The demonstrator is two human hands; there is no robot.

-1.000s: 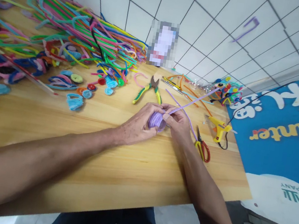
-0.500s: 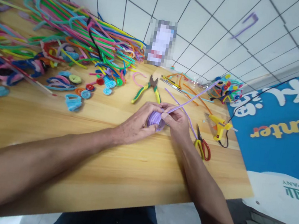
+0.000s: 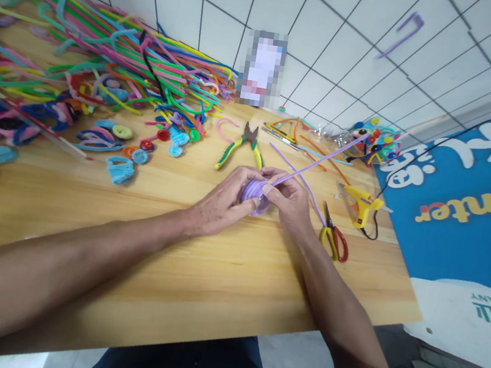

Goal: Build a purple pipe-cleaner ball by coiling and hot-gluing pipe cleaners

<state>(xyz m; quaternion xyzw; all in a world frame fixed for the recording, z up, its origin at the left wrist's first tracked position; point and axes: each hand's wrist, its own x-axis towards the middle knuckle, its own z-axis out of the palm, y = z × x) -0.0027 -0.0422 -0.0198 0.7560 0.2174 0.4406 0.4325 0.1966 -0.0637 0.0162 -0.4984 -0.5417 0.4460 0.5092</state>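
My left hand (image 3: 220, 206) is closed around a coiled purple pipe cleaner roll (image 3: 253, 192) just above the wooden table (image 3: 215, 265). Pressed against the roll's right side, my right hand (image 3: 289, 202) pinches the loose purple pipe cleaner tail (image 3: 323, 159), which runs up and right across the table. The fingers of both hands wrap the roll, so most of it is hidden.
Green-handled pliers (image 3: 242, 146) lie just behind my hands. Red-and-yellow scissors (image 3: 334, 237) and a yellow glue gun (image 3: 362, 203) sit to the right. A big heap of coloured pipe cleaners (image 3: 119, 67) and small coiled discs (image 3: 121, 168) fill the left. A blue banner (image 3: 477, 206) borders the table's right edge.
Both hands have stayed on the purple roll, with small finger shifts. The loose tail has swung slightly. The view has drifted a little.
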